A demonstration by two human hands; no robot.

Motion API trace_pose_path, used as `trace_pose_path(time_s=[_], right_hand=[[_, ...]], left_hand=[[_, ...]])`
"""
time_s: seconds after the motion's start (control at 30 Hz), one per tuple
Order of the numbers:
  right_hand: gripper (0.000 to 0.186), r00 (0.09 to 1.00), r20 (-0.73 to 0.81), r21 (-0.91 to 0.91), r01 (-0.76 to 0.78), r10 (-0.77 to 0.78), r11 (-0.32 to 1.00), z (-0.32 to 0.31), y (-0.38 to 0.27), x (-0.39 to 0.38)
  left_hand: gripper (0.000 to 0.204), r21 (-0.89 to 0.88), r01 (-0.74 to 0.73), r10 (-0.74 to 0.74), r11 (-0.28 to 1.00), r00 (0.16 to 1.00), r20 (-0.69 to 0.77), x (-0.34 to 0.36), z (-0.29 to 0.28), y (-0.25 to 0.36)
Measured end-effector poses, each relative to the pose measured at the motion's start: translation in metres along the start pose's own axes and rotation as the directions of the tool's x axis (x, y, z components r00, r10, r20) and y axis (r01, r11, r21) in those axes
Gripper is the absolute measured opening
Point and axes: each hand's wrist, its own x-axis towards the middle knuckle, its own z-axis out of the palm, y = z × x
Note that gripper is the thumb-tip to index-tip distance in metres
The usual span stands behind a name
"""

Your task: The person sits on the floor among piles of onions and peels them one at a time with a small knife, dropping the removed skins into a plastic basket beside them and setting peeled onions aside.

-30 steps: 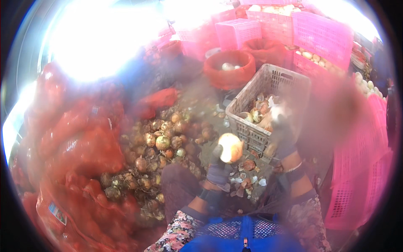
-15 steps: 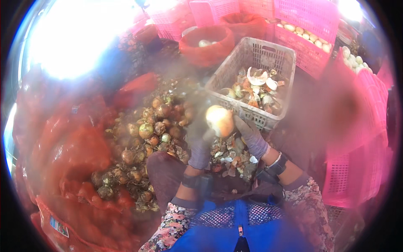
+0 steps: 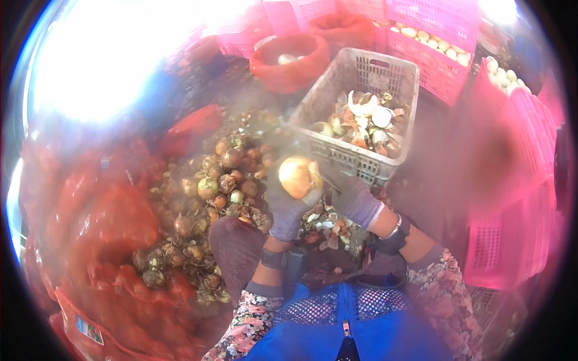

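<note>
A yellow-brown onion (image 3: 296, 177) sits in my gloved left hand (image 3: 286, 210), whose fingers curl round it from below. A loose pale flap of skin stands off the onion's right side. My gloved right hand (image 3: 359, 201) is closed just right of the onion. From its fingers a thin, dark, blade-like tool (image 3: 328, 182) points toward the onion; blur hides most of it. Under and between my hands lies a heap of peelings (image 3: 334, 231). To the left, unpeeled onions (image 3: 211, 188) are piled on and beside red netting.
A grey plastic crate (image 3: 404, 144) with peeled-off skins stands just beyond my hands. Behind it are a red-lined tub (image 3: 313, 66) with pale onions and stacked pink crates (image 3: 427, 72). More pink crates (image 3: 512, 228) rise at the right; red mesh sacks (image 3: 96, 216) fill the left.
The onion has moved left and turned in my left hand, and a skin flap now shows. My right hand has shifted slightly left and down, with a thin edge now visible at its fingers.
</note>
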Motion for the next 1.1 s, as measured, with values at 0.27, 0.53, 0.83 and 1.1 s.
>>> trace_pose_path(time_s=[0.27,0.53,0.83,1.1], right_hand=[[0.069,0.99,0.042,-0.066,0.138,-0.135,0.988,0.024,0.032,0.009],[0.065,0.967,0.235,-0.215,-0.044,0.096,0.976,-0.004,-0.001,0.018],[0.047,0.991,0.13,-0.222,0.054,-0.025,0.973,-0.008,0.003,0.017],[0.05,0.917,-0.141,-0.124,0.357,-0.373,0.926,0.008,0.029,0.023]], left_hand=[[0.081,0.27,-0.271,0.28,0.924,0.96,0.004,-0.008,0.001,-0.015],[0.064,-0.225,0.049,-0.051,0.973,0.999,0.001,-0.016,0.005,-0.006],[0.056,0.237,-0.252,0.266,0.938,0.963,-0.03,-0.02,0.017,-0.01],[0.077,-0.1,0.133,-0.123,0.986,0.987,0.106,-0.02,0.003,-0.028]])
